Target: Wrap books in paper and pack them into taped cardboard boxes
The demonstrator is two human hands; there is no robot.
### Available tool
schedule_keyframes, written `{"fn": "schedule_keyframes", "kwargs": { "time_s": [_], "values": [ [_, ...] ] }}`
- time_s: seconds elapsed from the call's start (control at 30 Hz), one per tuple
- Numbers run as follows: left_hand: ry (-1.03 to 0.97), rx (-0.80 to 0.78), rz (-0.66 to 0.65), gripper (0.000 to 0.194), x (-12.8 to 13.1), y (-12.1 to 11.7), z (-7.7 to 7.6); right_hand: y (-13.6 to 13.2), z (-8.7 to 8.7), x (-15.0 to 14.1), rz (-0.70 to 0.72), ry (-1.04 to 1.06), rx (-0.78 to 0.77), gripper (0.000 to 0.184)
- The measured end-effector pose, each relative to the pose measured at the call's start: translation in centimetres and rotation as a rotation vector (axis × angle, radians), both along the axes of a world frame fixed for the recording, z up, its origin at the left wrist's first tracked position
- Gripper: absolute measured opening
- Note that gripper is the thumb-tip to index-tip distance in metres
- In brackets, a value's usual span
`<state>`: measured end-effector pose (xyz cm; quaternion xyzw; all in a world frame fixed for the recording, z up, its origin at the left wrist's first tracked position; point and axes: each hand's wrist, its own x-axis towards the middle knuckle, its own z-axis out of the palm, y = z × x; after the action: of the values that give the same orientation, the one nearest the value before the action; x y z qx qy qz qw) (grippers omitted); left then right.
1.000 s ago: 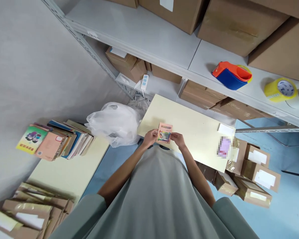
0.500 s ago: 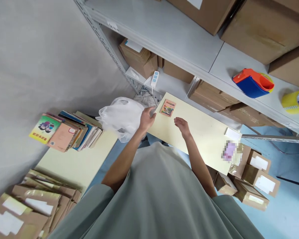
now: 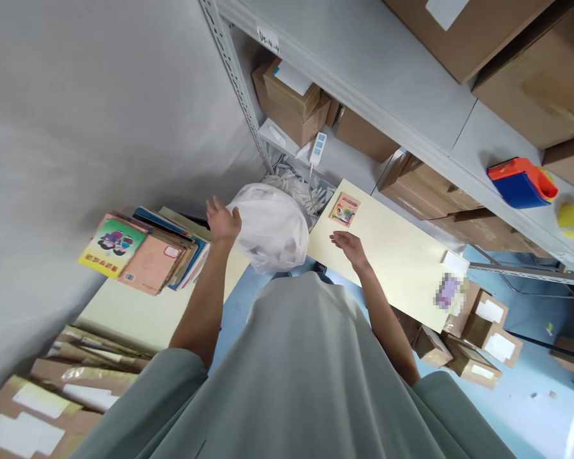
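Observation:
My left hand is raised with its fingers apart and nothing in it, between the stacked books and a white plastic bag. The bag stands just to its right, and I cannot tell whether the thumb touches it. My right hand hovers over the pale yellow table, fingers stretched out and holding nothing. A small book with an orange-pink cover lies flat near the table's far left corner, a little beyond my right hand. On top of the book stack lies a green and yellow book.
Grey shelving with cardboard boxes runs along the far side. It also holds an orange and blue tape dispenser and a power strip. Flattened cardboard packets lie at lower left, and more boxes stand at right.
My left hand has moved left, from beside the small book past the bag towards the book stack. My right hand stays over the table. The view has shifted, and the bag looks fuller and rounder.

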<state>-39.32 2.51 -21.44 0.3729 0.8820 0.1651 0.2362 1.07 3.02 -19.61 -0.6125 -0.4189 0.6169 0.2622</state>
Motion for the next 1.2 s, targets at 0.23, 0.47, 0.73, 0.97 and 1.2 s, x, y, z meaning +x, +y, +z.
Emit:
{"fn": "schedule_keyframes", "kwargs": {
  "time_s": [0.23,0.47,0.73,0.97,1.2],
  "values": [
    [-0.073,-0.019,-0.252,0.025,-2.6,3.0,1.7,0.6,2.6,-5.5,0.049,-0.055,0.098,0.055],
    [-0.194,0.446,-0.416,0.031,0.0,4.6,9.7,1.1,9.2,-12.3,0.171,-0.039,0.394,0.046],
    [-0.512,0.657,-0.44,0.044,3.5,5.8,15.2,1.7,11.4,-16.1,0.059,-0.332,0.457,0.061],
    [-0.913,0.55,-0.327,0.05,4.9,5.9,13.9,2.1,9.0,-13.7,-0.112,0.251,-0.008,0.067],
    [-1.337,0.236,-0.241,0.069,7.7,5.6,13.4,2.3,7.7,-11.5,-0.403,0.727,-0.198,0.045]
  ]
}}
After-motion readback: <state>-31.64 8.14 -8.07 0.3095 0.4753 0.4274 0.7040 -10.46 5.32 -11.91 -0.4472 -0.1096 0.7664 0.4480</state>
